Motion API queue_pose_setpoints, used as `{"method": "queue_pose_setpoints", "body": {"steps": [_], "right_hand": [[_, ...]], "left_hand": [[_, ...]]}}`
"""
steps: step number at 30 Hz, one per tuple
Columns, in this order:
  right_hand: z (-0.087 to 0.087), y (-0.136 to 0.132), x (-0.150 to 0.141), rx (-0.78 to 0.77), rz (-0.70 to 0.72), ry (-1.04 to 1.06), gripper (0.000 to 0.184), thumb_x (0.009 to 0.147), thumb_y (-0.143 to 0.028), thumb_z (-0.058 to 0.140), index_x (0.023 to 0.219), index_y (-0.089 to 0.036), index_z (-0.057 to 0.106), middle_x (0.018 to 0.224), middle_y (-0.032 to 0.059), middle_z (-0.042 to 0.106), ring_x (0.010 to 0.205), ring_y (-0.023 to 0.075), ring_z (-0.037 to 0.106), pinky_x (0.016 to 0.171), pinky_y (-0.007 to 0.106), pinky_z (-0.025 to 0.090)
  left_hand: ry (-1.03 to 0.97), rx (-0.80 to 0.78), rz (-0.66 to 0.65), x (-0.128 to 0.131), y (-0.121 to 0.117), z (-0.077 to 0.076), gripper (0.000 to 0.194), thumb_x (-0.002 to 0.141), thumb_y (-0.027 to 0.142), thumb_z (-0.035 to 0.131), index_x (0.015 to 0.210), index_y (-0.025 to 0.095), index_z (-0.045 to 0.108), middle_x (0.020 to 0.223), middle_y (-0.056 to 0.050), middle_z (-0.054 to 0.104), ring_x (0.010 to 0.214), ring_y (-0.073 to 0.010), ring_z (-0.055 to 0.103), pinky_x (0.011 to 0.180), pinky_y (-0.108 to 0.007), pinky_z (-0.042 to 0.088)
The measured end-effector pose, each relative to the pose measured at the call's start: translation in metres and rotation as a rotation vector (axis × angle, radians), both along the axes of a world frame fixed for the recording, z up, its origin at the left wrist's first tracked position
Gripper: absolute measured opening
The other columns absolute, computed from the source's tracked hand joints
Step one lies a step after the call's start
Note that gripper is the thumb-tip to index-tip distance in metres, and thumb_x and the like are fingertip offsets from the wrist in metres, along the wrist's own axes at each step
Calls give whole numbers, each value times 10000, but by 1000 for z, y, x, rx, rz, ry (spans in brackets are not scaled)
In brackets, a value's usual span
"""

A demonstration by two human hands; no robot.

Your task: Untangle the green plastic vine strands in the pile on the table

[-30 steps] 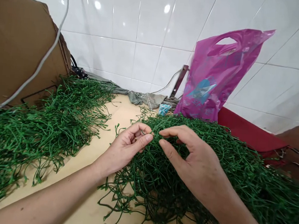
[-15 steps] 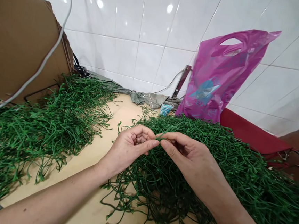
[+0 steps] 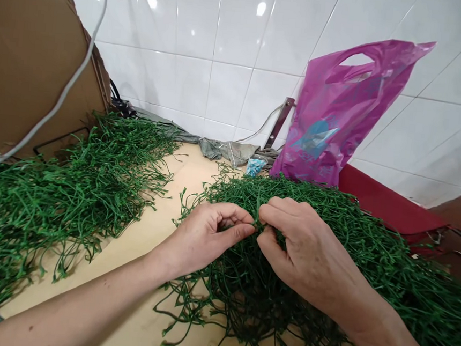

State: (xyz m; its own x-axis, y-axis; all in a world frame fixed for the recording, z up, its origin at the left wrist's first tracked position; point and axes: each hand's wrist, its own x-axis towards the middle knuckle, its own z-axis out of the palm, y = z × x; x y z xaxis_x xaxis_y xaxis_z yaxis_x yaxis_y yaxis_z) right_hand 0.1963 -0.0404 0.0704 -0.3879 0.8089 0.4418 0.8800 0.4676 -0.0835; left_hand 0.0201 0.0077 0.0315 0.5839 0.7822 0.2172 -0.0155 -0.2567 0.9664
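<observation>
The left hand and right hand are close together, fingers curled, each pinching stems of a tangled green plastic vine at the spot where their fingertips meet. That mass spreads beneath both hands and across the right side of the bench, running out past the picture's right edge. To the left lies a second heap of green vine, against a brown cardboard sheet crossed by a white cable. Along the far edge, by the white tile wall, sit a crumpled grey cloth, a small blue packet and a pink plastic bag, with a red flat object beyond.
</observation>
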Motion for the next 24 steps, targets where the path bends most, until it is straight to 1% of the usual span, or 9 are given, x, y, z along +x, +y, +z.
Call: {"method": "queue_pose_setpoints", "body": {"steps": [3, 6, 11, 13, 16, 17, 19, 21, 24], "right_hand": [[4, -2, 7, -114, 62, -7, 272, 835, -80, 413, 635, -226, 301, 621, -21, 432, 617, 156, 412, 631, 321, 307], [8, -5, 12, -208, 84, -9, 278, 836, -75, 416, 620, -223, 320, 603, -31, 445, 606, 146, 424, 630, 311, 320], [9, -3, 10, -241, 76, 17, 271, 824, -93, 410, 623, -220, 281, 560, -47, 408, 569, 136, 385, 586, 289, 312], [10, 0, 18, -241, 77, 11, 261, 825, -103, 391, 624, -220, 273, 557, -45, 403, 561, 133, 388, 581, 284, 318], [13, 5, 49, -183, -19, 28, 261, 829, -154, 366, 600, -233, 267, 534, -40, 337, 503, 132, 357, 525, 293, 290], [14, 6, 60, -188, -91, 47, 259, 843, -191, 376, 607, -239, 282, 546, -41, 311, 497, 132, 354, 499, 287, 280], [15, 8, 79, -167, -192, 39, 242, 860, -230, 402, 628, -242, 337, 556, -42, 323, 490, 136, 343, 485, 287, 271], [13, 9, 84, -134, -201, -36, 167, 818, -174, 417, 667, -242, 441, 580, -26, 446, 528, 158, 439, 532, 298, 332], [13, 10, 70, 6, -150, -101, 192, 804, -124, 423, 786, -232, 580, 775, 41, 661, 726, 236, 621, 685, 372, 435]], "left_hand": [[37, 74, -21, 2, -1, 0, 140, 913, 281, 609, 848, 177, 678, 776, 11, 652, 724, -124, 540, 673, -248, 405], [96, 129, -40, 3, -2, 3, 125, 912, 250, 611, 833, 185, 683, 772, 21, 643, 733, -123, 541, 672, -247, 397], [151, 157, -54, 2, -2, 6, 102, 905, 235, 615, 858, 194, 695, 789, 27, 637, 735, -121, 537, 681, -247, 393], [140, 137, -66, -1, -1, 5, 101, 902, 241, 614, 869, 193, 696, 795, 23, 640, 736, -123, 535, 684, -249, 393], [73, 47, -74, -10, 6, 5, 110, 899, 264, 624, 869, 175, 682, 791, 12, 630, 715, -119, 519, 666, -246, 390], [40, 6, -56, -13, 10, 5, 118, 899, 274, 632, 864, 168, 671, 776, 14, 612, 696, -114, 505, 652, -242, 386], [-75, -62, 35, -17, 18, 5, 137, 893, 303, 661, 875, 168, 647, 743, 34, 556, 659, -97, 472, 634, -229, 376], [-214, -132, 77, -17, 23, 4, 167, 882, 330, 690, 893, 176, 627, 742, 51, 525, 657, -83, 475, 638, -216, 377], [-302, -271, 59, -12, 24, -1, 237, 851, 368, 738, 888, 171, 612, 778, 42, 560, 701, -81, 527, 641, -206, 379]]}}
